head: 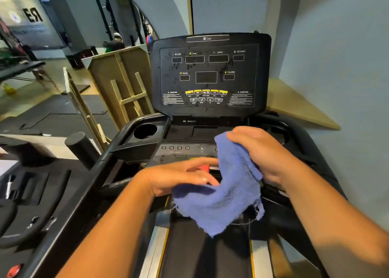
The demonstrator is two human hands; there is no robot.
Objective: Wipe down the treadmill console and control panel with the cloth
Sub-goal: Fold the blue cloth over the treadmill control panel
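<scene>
A person stands at a treadmill and holds a blue terry cloth [227, 191] with both hands, in the air in front of the lower control panel [183, 149]. The right hand [261, 151] grips the top edge of the cloth; its fingers curl round the fabric, which hides their tips. The left hand [183, 176] is at the cloth's left edge. Its fingers are almost straight and close together, and the cloth lies under the fingertips, with the thumb side hidden, so I cannot tell if it pinches. The cloth hangs down between the hands over the running belt [202, 256]. The upright console [210, 75] with dark displays and yellow buttons stands behind, well apart from the cloth. An empty-looking cup holder [145, 131] is at left.
</scene>
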